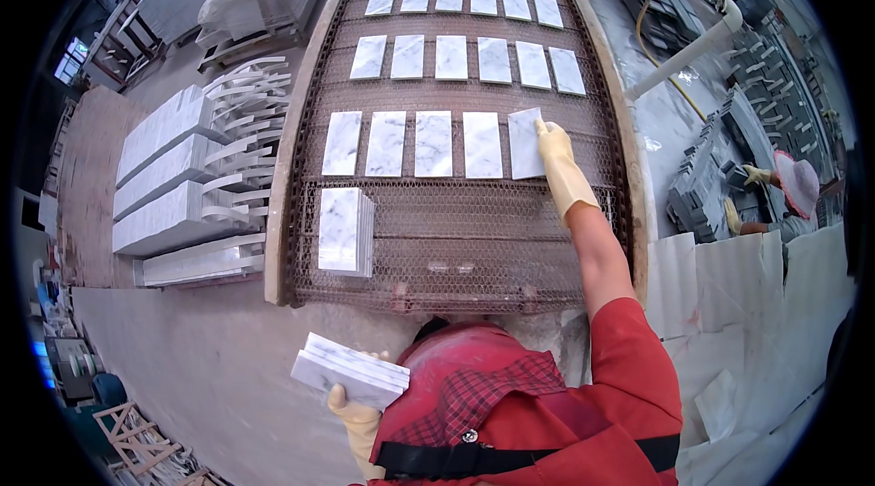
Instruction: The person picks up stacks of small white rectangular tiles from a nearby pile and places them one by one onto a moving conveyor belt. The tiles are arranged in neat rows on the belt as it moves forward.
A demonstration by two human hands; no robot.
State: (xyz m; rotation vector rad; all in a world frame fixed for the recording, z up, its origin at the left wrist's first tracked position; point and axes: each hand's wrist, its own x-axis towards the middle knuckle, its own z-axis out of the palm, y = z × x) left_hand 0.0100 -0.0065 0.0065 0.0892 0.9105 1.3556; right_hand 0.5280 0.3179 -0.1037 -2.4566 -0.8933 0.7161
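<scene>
A small stack of white, grey-veined marble tiles (351,375) rests in my gloved left hand (355,409), held in front of my body short of the belt. With my arm stretched over the mesh conveyor belt (437,240), my gloved right hand (561,158) grips a single marble tile (525,144) by its right side. That tile sits slightly askew at the right end of the nearest row, beside another flat tile (482,145). An upright pile of tiles (339,229) stands on the belt's near left corner. My right fingers partly cover the tile's edge.
More rows of tiles (450,58) extend away along the belt, between raised side rails (290,185). Strapped stacks of stone slabs (169,172) stand to the left. At right, a co-worker in a pale hat (796,184) handles dark grey pieces (706,190) near a white pipe (684,53).
</scene>
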